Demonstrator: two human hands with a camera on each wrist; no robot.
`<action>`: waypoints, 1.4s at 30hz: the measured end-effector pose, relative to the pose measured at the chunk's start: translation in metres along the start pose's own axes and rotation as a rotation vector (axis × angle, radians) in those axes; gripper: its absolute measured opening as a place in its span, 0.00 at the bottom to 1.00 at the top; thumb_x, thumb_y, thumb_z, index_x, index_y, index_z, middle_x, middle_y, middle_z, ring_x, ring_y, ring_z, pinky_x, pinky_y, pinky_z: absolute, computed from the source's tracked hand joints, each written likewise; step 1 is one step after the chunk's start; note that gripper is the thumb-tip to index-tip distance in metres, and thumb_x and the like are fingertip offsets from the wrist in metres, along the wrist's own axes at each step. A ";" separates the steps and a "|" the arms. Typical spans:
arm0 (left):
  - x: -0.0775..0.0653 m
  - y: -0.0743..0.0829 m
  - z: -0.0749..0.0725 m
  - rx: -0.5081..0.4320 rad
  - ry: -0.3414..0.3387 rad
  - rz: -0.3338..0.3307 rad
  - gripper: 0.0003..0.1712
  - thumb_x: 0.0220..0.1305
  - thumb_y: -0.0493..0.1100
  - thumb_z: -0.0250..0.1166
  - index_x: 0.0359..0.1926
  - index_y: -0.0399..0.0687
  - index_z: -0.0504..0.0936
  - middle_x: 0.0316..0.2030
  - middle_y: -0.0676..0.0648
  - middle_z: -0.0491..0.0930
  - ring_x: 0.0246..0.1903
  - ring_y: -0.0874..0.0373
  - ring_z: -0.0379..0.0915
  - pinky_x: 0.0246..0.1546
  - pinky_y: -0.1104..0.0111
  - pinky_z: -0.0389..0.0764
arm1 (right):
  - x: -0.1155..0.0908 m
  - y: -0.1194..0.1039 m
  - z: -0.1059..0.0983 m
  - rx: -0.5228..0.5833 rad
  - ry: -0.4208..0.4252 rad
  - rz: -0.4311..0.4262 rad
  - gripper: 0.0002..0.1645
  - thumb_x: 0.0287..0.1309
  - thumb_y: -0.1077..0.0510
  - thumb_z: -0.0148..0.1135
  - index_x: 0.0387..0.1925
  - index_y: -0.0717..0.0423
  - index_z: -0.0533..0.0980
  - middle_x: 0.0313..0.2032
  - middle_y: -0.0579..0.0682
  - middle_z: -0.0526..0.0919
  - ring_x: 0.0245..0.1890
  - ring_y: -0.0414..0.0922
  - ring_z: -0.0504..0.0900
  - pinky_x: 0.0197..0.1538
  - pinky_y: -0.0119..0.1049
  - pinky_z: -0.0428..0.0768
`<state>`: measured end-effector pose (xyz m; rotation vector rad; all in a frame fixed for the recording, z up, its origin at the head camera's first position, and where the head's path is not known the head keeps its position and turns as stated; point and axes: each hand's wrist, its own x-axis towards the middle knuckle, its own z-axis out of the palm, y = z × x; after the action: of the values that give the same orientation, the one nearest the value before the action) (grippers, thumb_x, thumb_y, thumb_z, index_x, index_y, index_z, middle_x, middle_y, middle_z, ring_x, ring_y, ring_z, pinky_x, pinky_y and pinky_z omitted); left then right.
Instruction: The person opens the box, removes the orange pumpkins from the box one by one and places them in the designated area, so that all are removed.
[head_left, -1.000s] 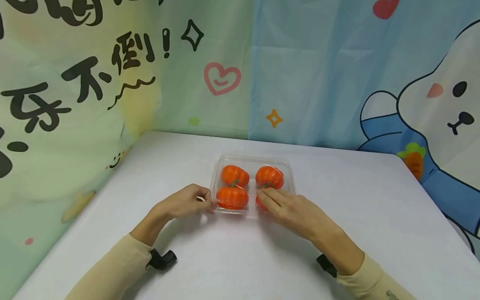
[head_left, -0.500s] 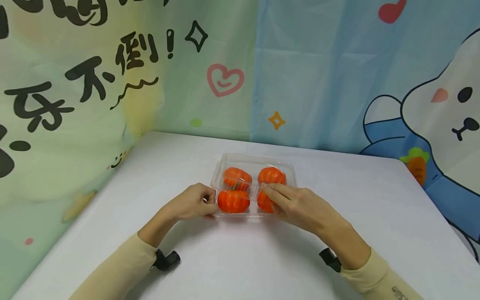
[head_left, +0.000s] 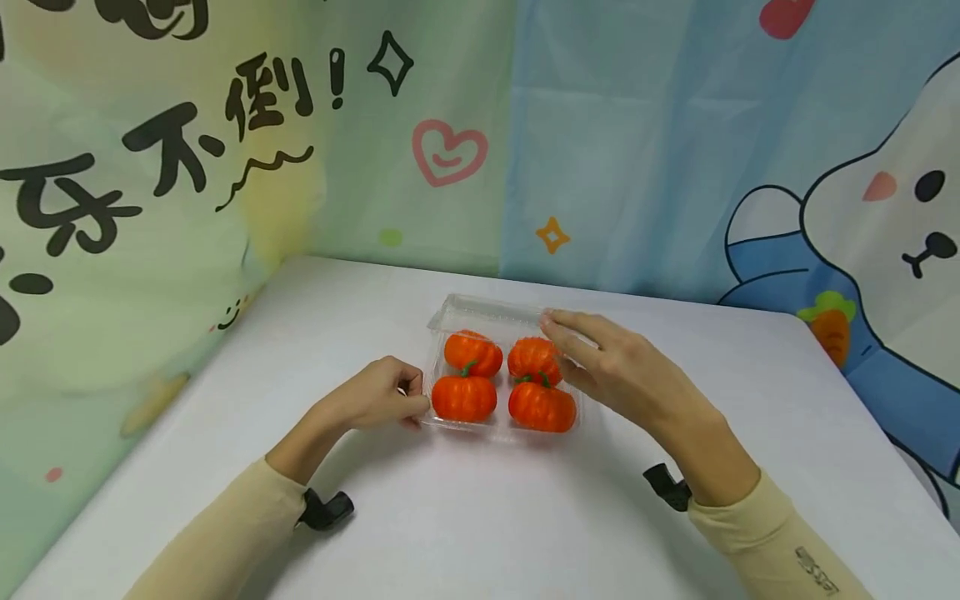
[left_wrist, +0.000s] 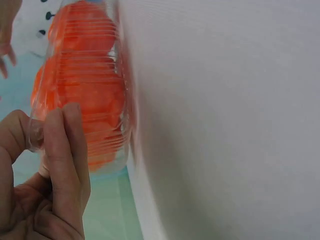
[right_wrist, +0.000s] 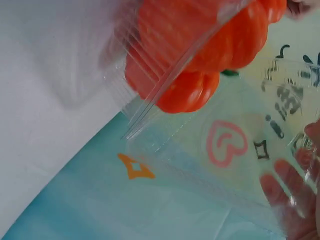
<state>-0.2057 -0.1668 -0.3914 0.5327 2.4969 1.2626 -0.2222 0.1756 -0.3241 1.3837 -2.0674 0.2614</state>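
Four orange pumpkins [head_left: 463, 399] in a clear plastic box [head_left: 500, 408], lid [head_left: 491, 315] tilted up

The pumpkins sit in two rows of two at the centre of the head frame, glossy and ribbed, with green stems. Their box rests on the table [head_left: 480, 517], its lid slanting up along the far edge. At the box's left edge in the frame, the left hand [head_left: 382, 396] holds the rim in a tight pinch. The right hand [head_left: 622, 367], fingers fairly straight and grasping nothing, lies against the lid's right side.

The left wrist view adds the box's ribbed side wall and the fingertips on its rim; the right wrist view shows fingers at the lower right — against the lid — and the fold where lid meets box.

The table is white. Behind it hangs a green-and-blue printed backdrop [head_left: 592, 150] with a pink heart [head_left: 450, 154], dark lettering at upper left and a white cartoon animal [head_left: 877, 217] at right.
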 end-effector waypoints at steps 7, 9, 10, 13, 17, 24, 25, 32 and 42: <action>-0.011 -0.011 -0.001 -0.143 -0.014 -0.057 0.09 0.61 0.35 0.58 0.24 0.40 0.75 0.23 0.48 0.76 0.26 0.48 0.88 0.36 0.63 0.87 | -0.001 0.013 0.004 -0.046 0.140 0.178 0.31 0.58 0.64 0.74 0.63 0.56 0.78 0.49 0.61 0.81 0.47 0.59 0.82 0.49 0.53 0.84; -0.014 -0.013 -0.001 -0.172 -0.023 -0.060 0.09 0.64 0.36 0.59 0.26 0.37 0.76 0.25 0.46 0.78 0.27 0.47 0.87 0.36 0.62 0.88 | -0.002 0.017 0.006 -0.024 0.188 0.228 0.30 0.57 0.65 0.74 0.61 0.60 0.77 0.50 0.61 0.81 0.50 0.59 0.81 0.52 0.52 0.83; -0.016 -0.014 -0.001 -0.183 -0.030 -0.062 0.10 0.65 0.36 0.60 0.27 0.36 0.77 0.26 0.45 0.79 0.27 0.47 0.87 0.36 0.61 0.88 | -0.003 0.019 0.008 -0.011 0.208 0.246 0.29 0.56 0.67 0.74 0.60 0.62 0.76 0.51 0.62 0.80 0.51 0.58 0.81 0.52 0.51 0.83; -0.019 -0.014 -0.002 -0.203 -0.054 -0.065 0.11 0.67 0.38 0.62 0.29 0.34 0.78 0.28 0.42 0.80 0.27 0.47 0.86 0.36 0.61 0.88 | -0.007 0.023 0.012 0.031 0.250 0.292 0.31 0.53 0.71 0.73 0.60 0.65 0.73 0.55 0.64 0.76 0.53 0.58 0.79 0.51 0.49 0.82; -0.021 -0.014 -0.004 -0.196 -0.071 -0.059 0.13 0.69 0.38 0.62 0.29 0.33 0.77 0.30 0.38 0.81 0.27 0.48 0.85 0.35 0.60 0.88 | -0.012 0.027 0.016 0.072 0.276 0.352 0.35 0.53 0.71 0.70 0.64 0.62 0.72 0.58 0.66 0.72 0.56 0.59 0.76 0.49 0.51 0.81; -0.020 -0.014 -0.008 -0.137 -0.118 -0.048 0.16 0.71 0.43 0.62 0.30 0.34 0.78 0.32 0.39 0.82 0.27 0.48 0.86 0.34 0.60 0.88 | -0.019 0.031 0.024 0.249 0.287 0.531 0.52 0.57 0.71 0.69 0.78 0.54 0.55 0.62 0.67 0.70 0.62 0.59 0.76 0.53 0.57 0.84; -0.020 -0.013 -0.009 -0.124 -0.129 -0.050 0.17 0.72 0.44 0.62 0.31 0.34 0.79 0.32 0.39 0.82 0.28 0.48 0.87 0.34 0.60 0.87 | -0.019 0.032 0.026 0.288 0.285 0.562 0.54 0.58 0.71 0.69 0.79 0.51 0.52 0.64 0.66 0.70 0.64 0.60 0.76 0.54 0.58 0.83; -0.023 -0.010 -0.020 -0.055 -0.195 -0.058 0.21 0.72 0.52 0.63 0.32 0.36 0.80 0.31 0.40 0.82 0.29 0.47 0.87 0.31 0.60 0.83 | -0.015 0.033 0.037 0.444 0.252 0.683 0.59 0.63 0.67 0.65 0.82 0.40 0.40 0.70 0.62 0.61 0.68 0.64 0.72 0.62 0.61 0.76; -0.023 -0.009 -0.018 -0.061 -0.210 -0.064 0.20 0.73 0.51 0.63 0.30 0.40 0.78 0.31 0.39 0.80 0.29 0.47 0.87 0.31 0.60 0.83 | -0.020 0.038 0.042 0.473 0.172 0.767 0.60 0.65 0.63 0.65 0.82 0.45 0.34 0.68 0.66 0.62 0.66 0.64 0.73 0.59 0.62 0.78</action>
<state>-0.1944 -0.1950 -0.3862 0.5362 2.2770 1.1887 -0.2673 0.1868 -0.3619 0.6850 -2.3849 1.2031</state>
